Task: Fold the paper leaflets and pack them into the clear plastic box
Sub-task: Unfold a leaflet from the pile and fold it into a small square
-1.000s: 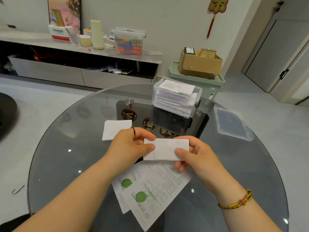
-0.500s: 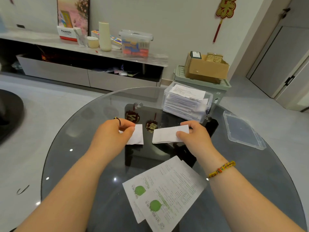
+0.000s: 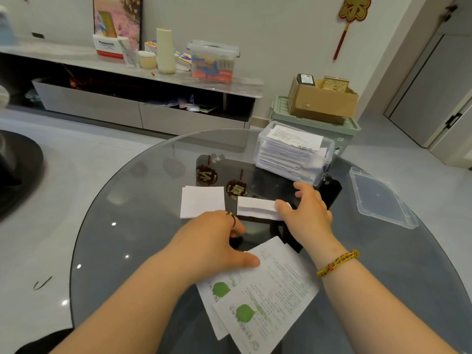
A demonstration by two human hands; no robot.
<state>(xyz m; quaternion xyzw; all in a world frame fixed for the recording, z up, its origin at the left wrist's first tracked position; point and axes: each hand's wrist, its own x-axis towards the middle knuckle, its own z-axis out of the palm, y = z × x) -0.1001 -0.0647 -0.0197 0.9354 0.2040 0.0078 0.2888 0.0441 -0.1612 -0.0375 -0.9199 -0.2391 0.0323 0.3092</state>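
A clear plastic box [image 3: 329,159] stuffed with folded leaflets stands at the far side of the round glass table [image 3: 122,226]. A folded white leaflet pile [image 3: 201,201] lies mid-table. Just right of it lies another folded leaflet [image 3: 256,208], and my right hand [image 3: 309,215] pinches its right end, thumb on top. My left hand [image 3: 214,241] hovers nearer me, its thumb resting on the top corner of two unfolded printed leaflets [image 3: 270,290] with green marks. Its fingers are loosely curled and grip nothing.
The box's clear lid [image 3: 380,198] lies at the table's right edge. Beyond the table stand a green crate [image 3: 352,129] with a cardboard box [image 3: 324,103] on it, and a low cabinet [image 3: 143,72] carrying bottles and a storage box.
My left hand let go of the folded pile and drew back to the unfolded leaflets. My right hand moved the folded leaflet slightly right and down beside the pile.
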